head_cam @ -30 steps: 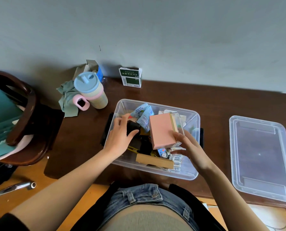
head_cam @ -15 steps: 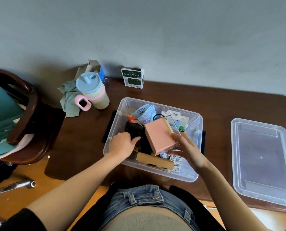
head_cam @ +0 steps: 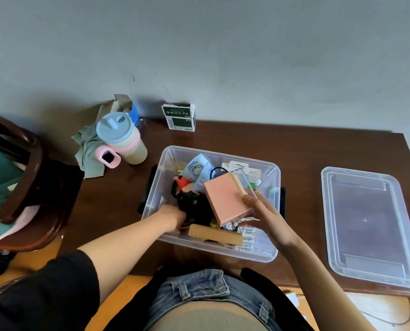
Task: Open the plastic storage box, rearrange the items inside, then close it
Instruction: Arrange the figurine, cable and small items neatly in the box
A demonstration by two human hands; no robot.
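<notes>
The clear box is sitting open on the brown counter. The right hand is holding up a pink book. The left hand is reaching down inside; I cannot tell what it is holding. The lid is lying to the right.

counter: dark brown wood | tumbler: blue lid, pink handle, upright at far left of counter | cloth: grey-green, crumpled, touching tumbler | green carton: upright by wall | open box: blue side, behind tumbler | chair: dark wood, left of counter
</notes>
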